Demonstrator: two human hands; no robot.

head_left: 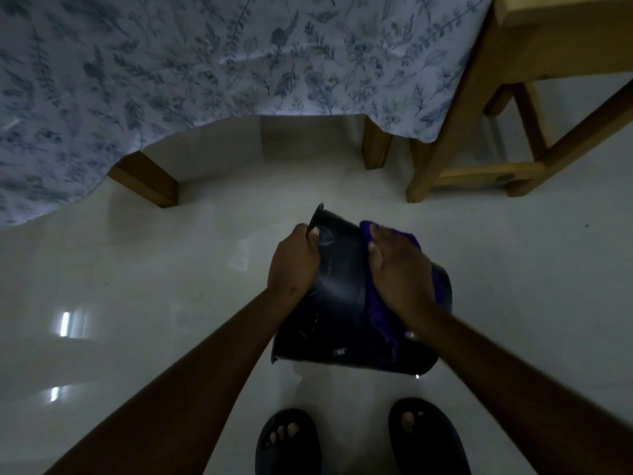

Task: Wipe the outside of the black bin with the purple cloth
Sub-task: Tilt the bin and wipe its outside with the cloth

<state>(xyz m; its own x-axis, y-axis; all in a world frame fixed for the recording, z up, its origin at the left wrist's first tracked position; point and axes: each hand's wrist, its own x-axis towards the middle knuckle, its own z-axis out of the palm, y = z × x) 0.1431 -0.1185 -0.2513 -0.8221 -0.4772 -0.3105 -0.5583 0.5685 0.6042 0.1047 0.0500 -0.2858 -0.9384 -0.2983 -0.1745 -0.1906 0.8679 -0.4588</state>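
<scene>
The black bin (339, 303) is held tipped over above the pale floor, its rim pointing away from me and its base towards my feet. My left hand (294, 262) grips the bin's rim at the far left, thumb on the outer wall. My right hand (397, 269) presses the purple cloth (380, 310) flat against the bin's outer wall on the right side. The cloth drapes down the wall under and below my palm.
A bed with a blue floral sheet (171, 70) hangs over wooden legs (150, 180) ahead. A wooden stool or table frame (479, 132) stands at the right. My two feet in dark sandals (287, 440) are on the glossy tiled floor (137, 286) below the bin.
</scene>
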